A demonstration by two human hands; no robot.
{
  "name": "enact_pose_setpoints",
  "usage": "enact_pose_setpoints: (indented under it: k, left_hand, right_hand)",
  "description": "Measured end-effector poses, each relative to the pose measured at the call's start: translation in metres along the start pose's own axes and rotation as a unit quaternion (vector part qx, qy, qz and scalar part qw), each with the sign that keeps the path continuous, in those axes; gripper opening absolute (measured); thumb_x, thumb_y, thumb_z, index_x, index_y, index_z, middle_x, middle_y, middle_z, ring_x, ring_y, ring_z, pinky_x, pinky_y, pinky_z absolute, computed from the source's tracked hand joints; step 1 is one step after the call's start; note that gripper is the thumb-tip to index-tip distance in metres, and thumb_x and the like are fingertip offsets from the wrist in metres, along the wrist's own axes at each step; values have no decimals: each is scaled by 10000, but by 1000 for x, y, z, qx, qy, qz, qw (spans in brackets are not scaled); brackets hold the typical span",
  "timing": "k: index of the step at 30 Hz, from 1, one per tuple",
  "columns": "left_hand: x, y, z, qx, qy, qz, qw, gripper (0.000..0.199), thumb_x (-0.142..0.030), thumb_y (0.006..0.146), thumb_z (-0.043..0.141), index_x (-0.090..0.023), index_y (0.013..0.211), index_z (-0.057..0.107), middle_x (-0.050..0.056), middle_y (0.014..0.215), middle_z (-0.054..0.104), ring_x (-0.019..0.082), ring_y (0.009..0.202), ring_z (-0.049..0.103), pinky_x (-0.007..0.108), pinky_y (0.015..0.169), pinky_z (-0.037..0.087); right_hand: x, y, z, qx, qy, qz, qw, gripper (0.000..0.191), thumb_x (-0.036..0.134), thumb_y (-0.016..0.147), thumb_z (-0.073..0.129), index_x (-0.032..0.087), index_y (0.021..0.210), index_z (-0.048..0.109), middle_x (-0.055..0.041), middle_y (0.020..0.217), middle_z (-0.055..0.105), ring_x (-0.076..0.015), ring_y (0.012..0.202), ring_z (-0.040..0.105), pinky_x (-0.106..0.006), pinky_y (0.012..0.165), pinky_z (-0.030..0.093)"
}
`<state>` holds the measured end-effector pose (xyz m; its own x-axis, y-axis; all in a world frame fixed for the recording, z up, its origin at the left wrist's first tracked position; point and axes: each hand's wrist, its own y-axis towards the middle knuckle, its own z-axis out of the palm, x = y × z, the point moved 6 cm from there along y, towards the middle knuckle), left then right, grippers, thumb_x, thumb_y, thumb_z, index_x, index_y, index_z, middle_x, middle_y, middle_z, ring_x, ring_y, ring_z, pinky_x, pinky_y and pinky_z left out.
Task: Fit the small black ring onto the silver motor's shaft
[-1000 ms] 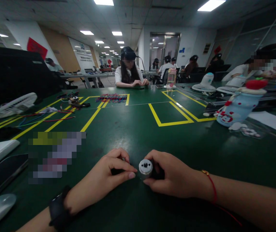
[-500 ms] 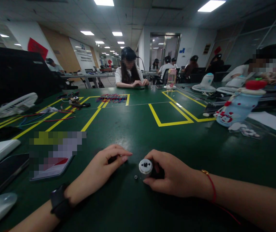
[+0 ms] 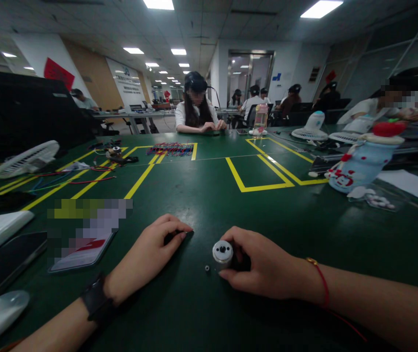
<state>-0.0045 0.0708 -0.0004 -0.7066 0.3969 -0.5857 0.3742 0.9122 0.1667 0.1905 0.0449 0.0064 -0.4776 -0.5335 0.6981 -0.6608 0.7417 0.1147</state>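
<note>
A silver metal cylinder (image 3: pixel 222 252) stands upright on the green table, a dark centre hole and small holes in its top face. My right hand (image 3: pixel 258 261) is closed round its right side, thumb in front and fingers behind. Just left of the cylinder lies a tiny metal ring-like part (image 3: pixel 207 268). My left hand (image 3: pixel 161 244) rests on the table further left, thumb and forefinger pinched together; a small dark tip shows at the fingertips, too small to identify.
A clear-sleeved card (image 3: pixel 84 254), a phone-like dark slab (image 3: pixel 14 264) and a white mouse (image 3: pixel 2 318) lie at the left. Coloured wires (image 3: pixel 170 149) lie further back. A blue bottle (image 3: pixel 363 164) stands at the right. A person (image 3: pixel 196 107) sits opposite.
My left hand has moved slightly left and away from the cylinder, its thumb and forefinger drawn together. My right hand stays round the cylinder. The view has shifted slightly.
</note>
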Motion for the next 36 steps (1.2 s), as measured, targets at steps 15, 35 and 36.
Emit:
enact_pose_setpoints:
  k: [15,35,36]
  left_hand:
    - [-48,-9,11,21,-133,49,990,126,-222,892,583,-272,947,685,2,932,605,169,868,578,289,779,453]
    - [-78,-13,4,-32,-89,72,993,223,-215,879,580,-298,1055,690,12,934,584,175,859,570,279,740,476]
    - [-78,-13,4,-28,-88,70,993,222,-219,879,577,-297,1054,689,14,940,585,178,864,569,282,743,476]
  right_hand:
    - [1,1,2,-10,9,-9,1000,303,242,738,668,181,1004,536,-7,815,592,-129,634,499,-237,536,371]
    - [4,3,2,-17,-30,-44,998,231,269,748,662,183,914,525,9,769,553,-115,596,453,-232,518,333]
    - [4,3,3,-17,-29,-42,999,236,269,747,663,182,921,529,6,773,558,-115,597,456,-233,519,335]
